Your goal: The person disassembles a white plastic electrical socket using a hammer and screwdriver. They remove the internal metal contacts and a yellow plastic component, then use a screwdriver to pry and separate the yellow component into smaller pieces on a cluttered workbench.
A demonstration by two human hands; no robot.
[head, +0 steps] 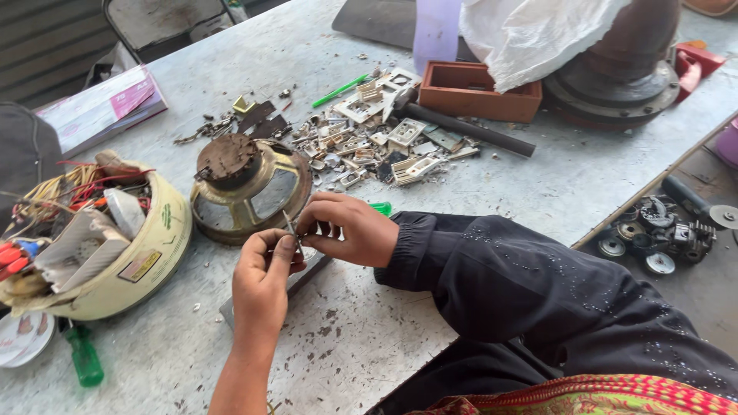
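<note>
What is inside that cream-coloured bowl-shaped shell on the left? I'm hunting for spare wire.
The cream shell holds tangled red and yellowish wires, a grey-white plastic piece and red-handled bits. Whatever lies beneath that pile is covered.

A thin, small metal strip (pixel 292 228), upright, is pinched above the table.
</note>
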